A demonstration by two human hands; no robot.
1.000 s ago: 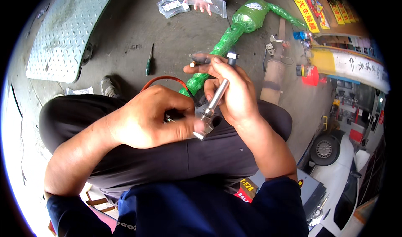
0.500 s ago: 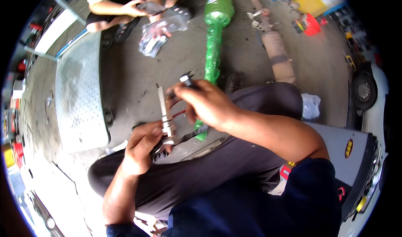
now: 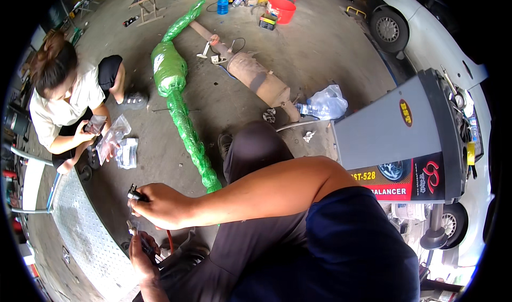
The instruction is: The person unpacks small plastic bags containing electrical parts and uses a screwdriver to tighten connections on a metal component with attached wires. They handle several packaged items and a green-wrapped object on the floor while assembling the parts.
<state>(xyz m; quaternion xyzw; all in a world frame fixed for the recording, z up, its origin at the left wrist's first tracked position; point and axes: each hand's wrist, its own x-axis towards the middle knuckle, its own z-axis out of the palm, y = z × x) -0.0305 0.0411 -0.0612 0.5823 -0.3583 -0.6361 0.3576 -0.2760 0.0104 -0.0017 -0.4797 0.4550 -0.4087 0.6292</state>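
Observation:
My right hand [image 3: 168,206] is closed around a black tool with a shiny metal end [image 3: 137,194]; the exact kind cannot be made out. Just below it, my left hand [image 3: 143,256] grips a slim metal part [image 3: 132,227], its pale tip pointing up toward the right hand. Fingers cover the rest of that part. The two held things are close together but apart. A thin red line [image 3: 170,240], perhaps a hose or cable, shows beside the left hand.
A green-wrapped exhaust pipe [image 3: 184,123] lies ahead, beside a rusty exhaust section [image 3: 258,78]. Left are a treadplate platform [image 3: 88,240] and a crouching person [image 3: 80,99] holding a phone. Right stand a grey machine [image 3: 384,126] and white car [image 3: 442,40]; a red bucket [image 3: 281,10] is farther off.
The view has swung to the right and up. Both hands now appear lower left in it, each still holding its thing. The metal part is now mostly covered by my left hand.

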